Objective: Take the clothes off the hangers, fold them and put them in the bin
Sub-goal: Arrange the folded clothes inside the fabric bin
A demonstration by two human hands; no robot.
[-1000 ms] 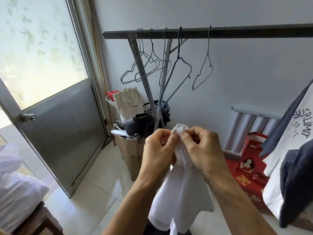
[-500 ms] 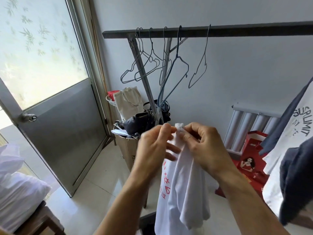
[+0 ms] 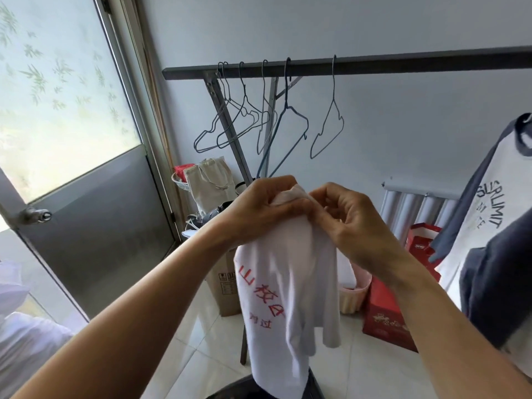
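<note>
Both hands meet below the rail (image 3: 374, 64) and nearer the camera, with the bare forearms reaching up from the bottom corners of the view. The left hand (image 3: 267, 205) is turned back-up. Its fingers are curled over the bunched top of a white shirt (image 3: 288, 283) and grip the fabric. The right hand (image 3: 348, 223) sits just beside it, and the two touch where they meet on the cloth. Its wrist is bent, and its thumb and forefinger pinch the same bunch from the right while the other fingers curl loosely above the palm.

The shirt is off any hanger and hangs straight down from this double grip, under the rail's left half. Red printed characters run down its left side, and a short sleeve dangles on its right. Its lower end drops toward a dark object at the bottom edge that is too cut off to identify.

Several bare wire hangers (image 3: 244, 116) hang on the rail's left half. Toward its right end hangs a raglan shirt (image 3: 495, 226), white with navy sleeves and dark lettering, with a dark garment (image 3: 489, 298) overlapping its lower part. On the floor under the rail are a cardboard box (image 3: 223, 289), a tote bag (image 3: 207, 185), a pink basket (image 3: 355, 295) and a red bag (image 3: 385, 318). A radiator (image 3: 414, 208) is on the wall behind the rail, and a door (image 3: 95, 203) stands left of it.
</note>
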